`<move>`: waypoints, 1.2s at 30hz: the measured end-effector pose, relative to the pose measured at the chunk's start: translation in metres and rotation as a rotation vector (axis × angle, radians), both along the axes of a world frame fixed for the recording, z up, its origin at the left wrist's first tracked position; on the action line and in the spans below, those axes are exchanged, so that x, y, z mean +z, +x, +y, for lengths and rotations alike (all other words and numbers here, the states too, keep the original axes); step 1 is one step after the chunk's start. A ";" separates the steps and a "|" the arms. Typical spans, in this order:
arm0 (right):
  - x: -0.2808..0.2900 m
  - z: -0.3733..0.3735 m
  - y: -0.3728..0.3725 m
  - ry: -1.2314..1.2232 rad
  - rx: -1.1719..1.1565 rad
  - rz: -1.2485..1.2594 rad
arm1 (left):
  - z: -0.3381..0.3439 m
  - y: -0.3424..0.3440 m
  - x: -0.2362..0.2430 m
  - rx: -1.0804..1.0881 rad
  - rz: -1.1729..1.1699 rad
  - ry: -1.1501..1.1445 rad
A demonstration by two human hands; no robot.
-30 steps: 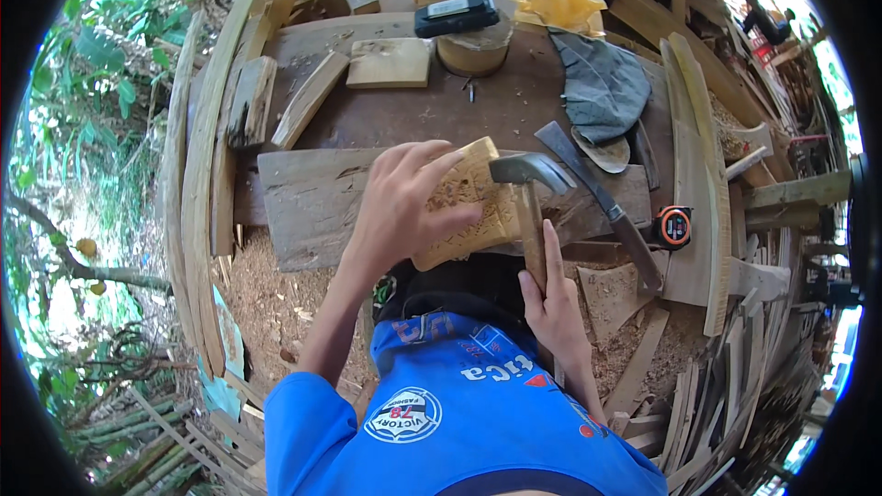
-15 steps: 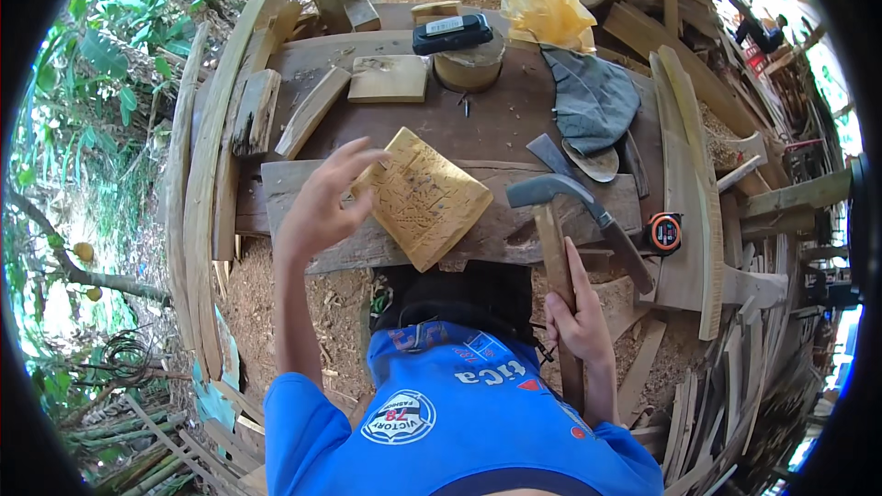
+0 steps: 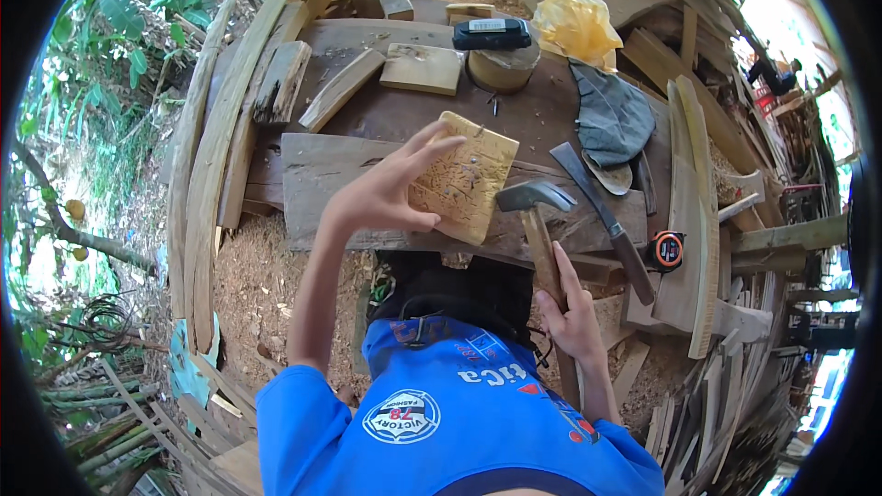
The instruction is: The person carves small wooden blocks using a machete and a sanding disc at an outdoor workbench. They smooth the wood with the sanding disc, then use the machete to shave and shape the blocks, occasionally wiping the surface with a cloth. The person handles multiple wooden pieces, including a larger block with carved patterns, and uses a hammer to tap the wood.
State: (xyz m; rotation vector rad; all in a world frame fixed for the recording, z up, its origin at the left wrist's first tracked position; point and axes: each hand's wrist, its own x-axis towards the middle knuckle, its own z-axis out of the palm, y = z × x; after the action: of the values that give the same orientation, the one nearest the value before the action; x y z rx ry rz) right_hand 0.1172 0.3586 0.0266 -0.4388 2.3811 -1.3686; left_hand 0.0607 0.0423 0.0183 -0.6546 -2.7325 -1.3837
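Observation:
A square yellowish wooden block (image 3: 491, 165) lies on the bench plank, its face marked with many short dark grooves and dotted with small grey bits that look like nails. My left hand (image 3: 381, 191) reaches over its left side, fingers and thumb spread apart along the edge; whether they press on it is hard to tell. In my right hand (image 3: 574, 317) is a claw hammer (image 3: 540, 243), gripped by its wooden handle. The hammer's metal head is up, close to the block's right edge. Beyond the hammer lies a flat-bladed tool (image 3: 597, 207) with a wooden handle.
A tape measure (image 3: 666, 250) sits at the bench's right. Further back are a grey cloth (image 3: 614, 115), a yellow plastic bag (image 3: 577, 26), and a black case (image 3: 491, 34) on a round wooden block (image 3: 503, 72). Small boards (image 3: 421, 69) lie at the back left; long planks (image 3: 237, 129) flank the bench.
The grooved block has turned on the plank and shifted right. My left hand has moved right onto its side. The hammer stays in my right hand; the whole view has shifted slightly.

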 end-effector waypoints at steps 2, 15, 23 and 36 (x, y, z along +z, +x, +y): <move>0.004 0.001 0.001 0.030 0.001 -0.016 | 0.020 0.027 0.000 0.304 0.006 -0.027; 0.104 -0.044 -0.030 0.063 0.216 0.633 | 0.098 0.057 -0.034 0.918 0.200 -0.066; 0.128 -0.045 -0.042 0.289 0.443 0.557 | 0.091 0.055 -0.030 0.902 0.208 -0.044; 0.114 -0.052 -0.039 0.308 0.455 0.088 | 0.090 0.056 -0.025 0.868 0.168 0.038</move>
State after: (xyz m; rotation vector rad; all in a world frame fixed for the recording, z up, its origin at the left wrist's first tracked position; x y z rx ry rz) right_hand 0.0779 0.3066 0.1410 -0.8964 2.3097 -0.7839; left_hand 0.1170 0.1324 -0.0071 0.3823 -2.3443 -1.0714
